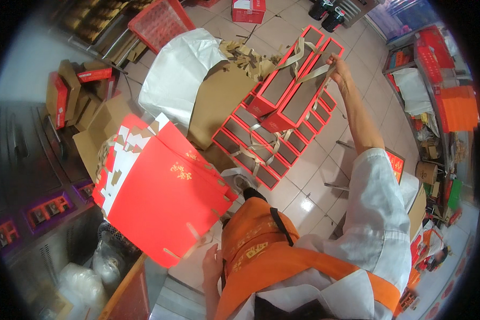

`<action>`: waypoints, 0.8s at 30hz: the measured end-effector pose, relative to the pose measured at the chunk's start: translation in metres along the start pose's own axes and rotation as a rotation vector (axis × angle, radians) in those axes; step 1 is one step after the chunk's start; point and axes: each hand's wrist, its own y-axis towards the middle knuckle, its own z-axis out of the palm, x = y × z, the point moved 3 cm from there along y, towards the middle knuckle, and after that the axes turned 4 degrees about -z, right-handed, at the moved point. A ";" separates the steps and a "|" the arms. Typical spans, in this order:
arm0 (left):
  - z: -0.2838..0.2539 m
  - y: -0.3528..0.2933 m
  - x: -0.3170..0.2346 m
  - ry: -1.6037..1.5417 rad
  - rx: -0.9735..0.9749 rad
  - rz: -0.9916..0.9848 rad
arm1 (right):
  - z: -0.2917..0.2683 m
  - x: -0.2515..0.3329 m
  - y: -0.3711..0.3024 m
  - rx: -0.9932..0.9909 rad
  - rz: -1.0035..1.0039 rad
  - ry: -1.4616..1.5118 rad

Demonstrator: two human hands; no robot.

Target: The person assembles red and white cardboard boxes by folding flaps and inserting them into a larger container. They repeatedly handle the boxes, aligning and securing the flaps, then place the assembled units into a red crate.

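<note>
My right hand (340,70) reaches far out, its fingers closed on the beige ribbon handle (313,73) of a red gift box (300,98) with a dark brown face. A second such box (274,88) stands against its left side, with its own ribbon. Both are above rows of similar red gift boxes (240,132) on the floor, whose ribbons lie loosely across them. My left hand (212,264) hangs low beside my orange apron, holding nothing, its fingers loosely extended. Just left of it lies a stack of flat red cardboard sheets (170,186).
Behind the red sheets are brown cardboard (213,101) and a white sack (178,69). A red plastic crate (160,24) stands at the far left. Loaded shelves (432,80) line the right side. Metal legs (336,186) stick out near my right arm, over the tiled floor (304,205).
</note>
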 end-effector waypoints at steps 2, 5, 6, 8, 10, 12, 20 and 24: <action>0.001 0.000 0.000 -0.004 0.018 -0.008 | -0.006 -0.001 0.002 -0.028 0.034 -0.124; 0.005 0.002 -0.001 -0.025 0.066 -0.022 | -0.017 -0.006 -0.003 0.005 0.100 -0.375; 0.006 0.004 -0.002 -0.034 0.079 -0.034 | -0.019 -0.008 -0.006 0.019 0.132 -0.361; 0.008 0.007 -0.002 -0.038 0.080 -0.025 | -0.022 -0.009 -0.014 0.036 0.174 -0.334; 0.008 0.011 -0.002 -0.029 0.064 0.011 | -0.020 -0.008 -0.022 0.090 0.187 -0.305; 0.007 0.011 0.002 -0.022 0.061 0.014 | -0.021 -0.005 -0.032 0.039 0.159 -0.317; -0.004 0.002 0.039 -0.134 -0.003 0.027 | -0.053 -0.023 -0.086 -0.322 0.162 -0.428; -0.010 0.004 0.080 -0.130 -0.031 0.001 | -0.047 -0.057 -0.068 -0.023 0.189 -0.581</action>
